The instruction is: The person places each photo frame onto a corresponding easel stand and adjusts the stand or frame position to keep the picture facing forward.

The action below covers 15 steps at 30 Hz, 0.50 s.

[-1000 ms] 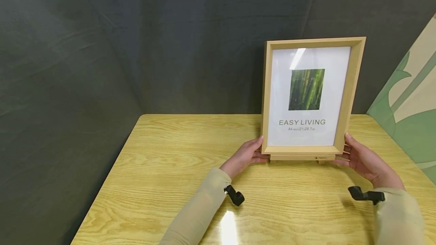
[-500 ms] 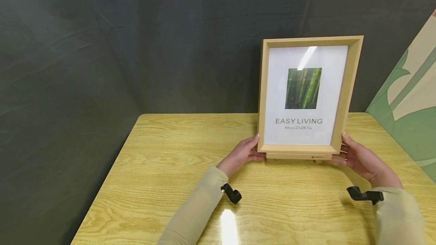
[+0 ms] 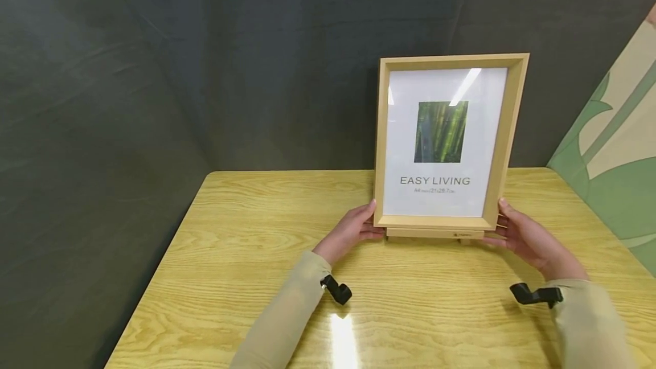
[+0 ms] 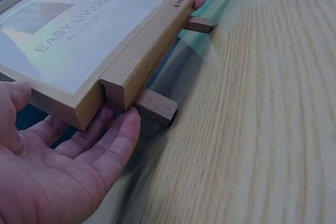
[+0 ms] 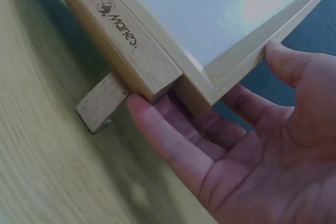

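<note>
A light wood picture frame (image 3: 383, 141) with a bamboo picture and the words EASY LIVING stands leaning back on a small wooden easel (image 3: 425, 233). My left hand (image 3: 349, 229) grips its lower left corner, thumb at the front edge and fingers behind. At the opposite lower corner my right hand (image 3: 538, 244) holds on in the same way. In the left wrist view, the little finger touches the end of the easel's ledge (image 4: 152, 51), above a short foot (image 4: 155, 107). The right wrist view shows a fingertip against the ledge's other end (image 5: 126, 40). Behind the frame, the easel is hidden.
The wood-grain table (image 3: 246, 278) reaches back to a dark cloth backdrop (image 3: 287, 61). On the right is a panel with green leaf shapes (image 3: 625, 187). Both sleeves carry black wrist mounts, one on the left (image 3: 337, 290) and one on the right (image 3: 535, 295).
The frame and easel have moved left along the table, with both hands keeping hold of them. The view itself has shifted only slightly.
</note>
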Motion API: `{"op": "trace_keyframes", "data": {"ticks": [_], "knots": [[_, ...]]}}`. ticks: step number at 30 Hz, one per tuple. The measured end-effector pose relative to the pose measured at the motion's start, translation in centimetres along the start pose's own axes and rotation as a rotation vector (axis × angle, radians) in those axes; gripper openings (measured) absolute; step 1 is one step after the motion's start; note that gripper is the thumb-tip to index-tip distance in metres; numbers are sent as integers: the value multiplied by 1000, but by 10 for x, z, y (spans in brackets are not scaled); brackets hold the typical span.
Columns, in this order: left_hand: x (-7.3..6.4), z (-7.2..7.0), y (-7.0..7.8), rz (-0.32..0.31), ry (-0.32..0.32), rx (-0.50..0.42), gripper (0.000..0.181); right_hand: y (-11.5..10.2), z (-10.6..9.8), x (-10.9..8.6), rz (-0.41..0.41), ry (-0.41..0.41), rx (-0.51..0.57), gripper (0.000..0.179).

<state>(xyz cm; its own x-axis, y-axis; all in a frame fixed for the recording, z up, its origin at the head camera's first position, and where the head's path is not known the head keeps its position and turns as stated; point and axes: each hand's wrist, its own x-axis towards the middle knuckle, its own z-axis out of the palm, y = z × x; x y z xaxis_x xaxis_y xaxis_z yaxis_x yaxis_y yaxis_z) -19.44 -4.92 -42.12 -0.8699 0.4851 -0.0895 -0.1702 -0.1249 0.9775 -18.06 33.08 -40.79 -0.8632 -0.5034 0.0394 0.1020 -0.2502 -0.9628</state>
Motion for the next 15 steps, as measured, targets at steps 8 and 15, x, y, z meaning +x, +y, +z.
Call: {"op": "trace_keyframes", "data": {"ticks": [8,15], "knots": [[-12,-20,3,1,-4,10,60,5,20,11,15,32,-62,29],[-23,-36,5,19,41,13,63,9,43,24,19,85,-134,29]]}}
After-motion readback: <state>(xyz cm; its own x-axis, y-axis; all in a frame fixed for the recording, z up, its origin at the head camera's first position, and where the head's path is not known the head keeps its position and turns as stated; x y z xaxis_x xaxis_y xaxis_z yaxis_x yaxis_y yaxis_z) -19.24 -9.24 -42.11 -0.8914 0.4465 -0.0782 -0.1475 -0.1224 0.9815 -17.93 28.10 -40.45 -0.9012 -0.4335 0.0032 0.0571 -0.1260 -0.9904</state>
